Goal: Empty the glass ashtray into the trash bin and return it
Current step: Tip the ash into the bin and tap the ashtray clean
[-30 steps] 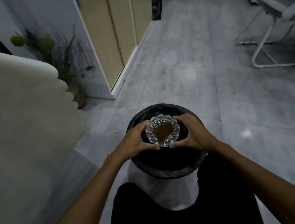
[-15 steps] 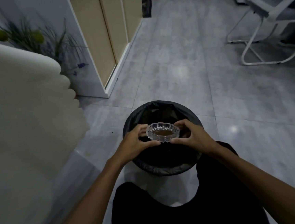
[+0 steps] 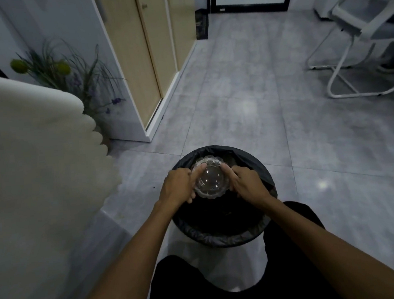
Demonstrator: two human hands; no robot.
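The clear cut-glass ashtray (image 3: 211, 181) is turned over, its round base facing me, held over the open mouth of the trash bin (image 3: 264, 227), a white bin lined with a black bag. My left hand (image 3: 177, 189) grips its left edge and my right hand (image 3: 246, 183) grips its right edge, both thumbs on the base. The ashtray's hollow faces down into the bin and is hidden.
A cream sofa arm (image 3: 31, 149) fills the left side. A potted plant (image 3: 75, 79) stands by a white and wood cabinet (image 3: 140, 59). A white chair (image 3: 363, 46) is at the far right. Grey tile floor (image 3: 246, 102) lies beyond the bin. My dark-trousered knees flank the bin.
Both hands have tipped the ashtray from upright, with brown contents showing, to upside down over the bin; the brown contents no longer show.
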